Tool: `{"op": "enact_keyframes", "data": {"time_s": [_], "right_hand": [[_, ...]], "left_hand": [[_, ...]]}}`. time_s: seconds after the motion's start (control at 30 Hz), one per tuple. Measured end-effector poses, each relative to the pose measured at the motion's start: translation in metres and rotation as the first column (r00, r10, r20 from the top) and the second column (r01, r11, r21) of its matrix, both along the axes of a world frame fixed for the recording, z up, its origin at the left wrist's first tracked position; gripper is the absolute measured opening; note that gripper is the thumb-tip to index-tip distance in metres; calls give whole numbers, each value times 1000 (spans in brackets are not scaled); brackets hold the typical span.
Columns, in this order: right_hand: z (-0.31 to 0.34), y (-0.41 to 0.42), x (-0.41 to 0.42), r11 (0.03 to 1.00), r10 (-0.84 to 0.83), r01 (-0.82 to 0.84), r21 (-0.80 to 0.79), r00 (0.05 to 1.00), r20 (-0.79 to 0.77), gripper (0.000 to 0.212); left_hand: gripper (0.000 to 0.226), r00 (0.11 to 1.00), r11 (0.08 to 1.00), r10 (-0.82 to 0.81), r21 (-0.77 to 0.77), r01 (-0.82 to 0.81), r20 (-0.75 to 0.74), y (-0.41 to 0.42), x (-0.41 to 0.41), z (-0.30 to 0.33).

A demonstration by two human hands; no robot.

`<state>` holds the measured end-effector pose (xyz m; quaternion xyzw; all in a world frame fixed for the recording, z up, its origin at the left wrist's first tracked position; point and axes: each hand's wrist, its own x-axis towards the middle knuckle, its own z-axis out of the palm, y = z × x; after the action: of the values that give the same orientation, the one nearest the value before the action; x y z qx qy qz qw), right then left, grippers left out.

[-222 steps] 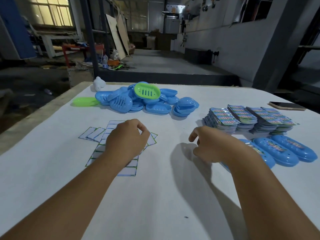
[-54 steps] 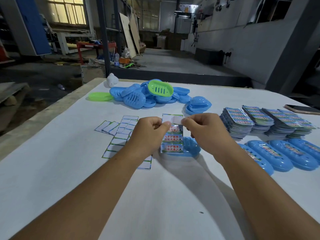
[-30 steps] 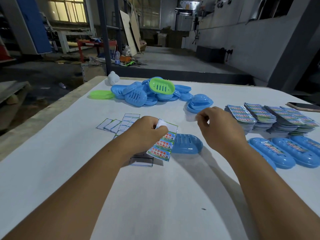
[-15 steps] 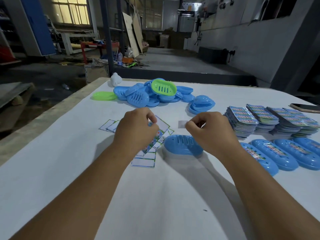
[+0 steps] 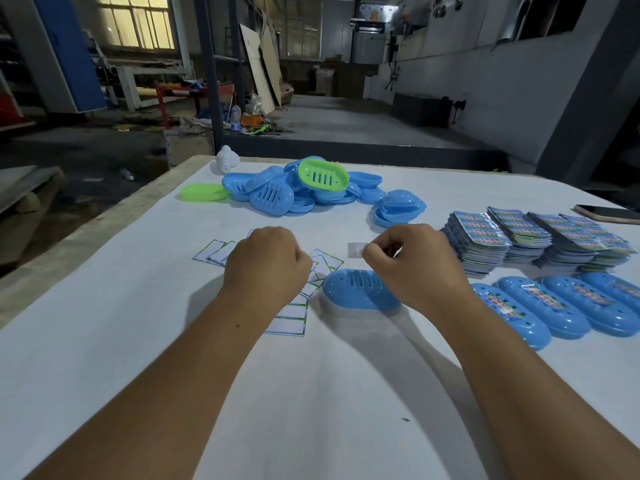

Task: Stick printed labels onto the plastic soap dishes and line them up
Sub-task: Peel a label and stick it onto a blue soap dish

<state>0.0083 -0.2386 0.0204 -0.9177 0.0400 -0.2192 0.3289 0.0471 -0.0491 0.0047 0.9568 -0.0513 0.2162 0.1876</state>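
A blue soap dish [image 5: 358,289] lies upside down, slots up, on the white table [image 5: 311,393] between my hands. Just above its far edge my right hand [image 5: 412,268] pinches a small pale label [image 5: 355,250] between thumb and fingertips. My left hand [image 5: 266,263] is curled into a fist over a heap of spent backing sheets [image 5: 289,318]; a label sheet [image 5: 327,263] pokes out from under its fingers. Three labelled blue dishes [image 5: 550,311] lie side by side at the right.
A heap of loose blue dishes [image 5: 273,197] with a green dish [image 5: 323,175] on top and a green lid [image 5: 204,192] beside it sits at the back. Stacks of printed label sheets [image 5: 526,237] stand at the right, a phone [image 5: 606,213] behind them. The table's left edge is near.
My left hand has lowered the label sheet onto the backing sheets at the left. My right hand, with a peeled label pinched in it, has come over the blue dish.
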Motion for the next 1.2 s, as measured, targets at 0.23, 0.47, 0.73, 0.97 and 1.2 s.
{"op": "enact_keyframes", "data": {"time_s": [0.23, 0.47, 0.73, 0.97, 1.2], "right_hand": [[-4, 4, 0, 998, 64, -64, 0, 998, 19, 22], [-3, 2, -1, 994, 104, -105, 7, 994, 41, 23], [-3, -3, 2, 967, 239, -245, 72, 968, 80, 21], [-2, -4, 5, 961, 217, -227, 159, 973, 80, 29], [3, -10, 5, 936, 153, -141, 322, 988, -13, 20]], "left_hand": [[14, 902, 654, -428, -711, 260, -64, -31, -21, -8], [13, 900, 576, -436, -773, 264, -17, -31, -21, -3], [12, 898, 507, -433, -844, 174, -75, -31, -18, -1], [28, 921, 484, -387, -861, 156, -50, -30, -16, 2], [20, 908, 404, -414, -907, 117, -67, -30, -12, 0]]}}
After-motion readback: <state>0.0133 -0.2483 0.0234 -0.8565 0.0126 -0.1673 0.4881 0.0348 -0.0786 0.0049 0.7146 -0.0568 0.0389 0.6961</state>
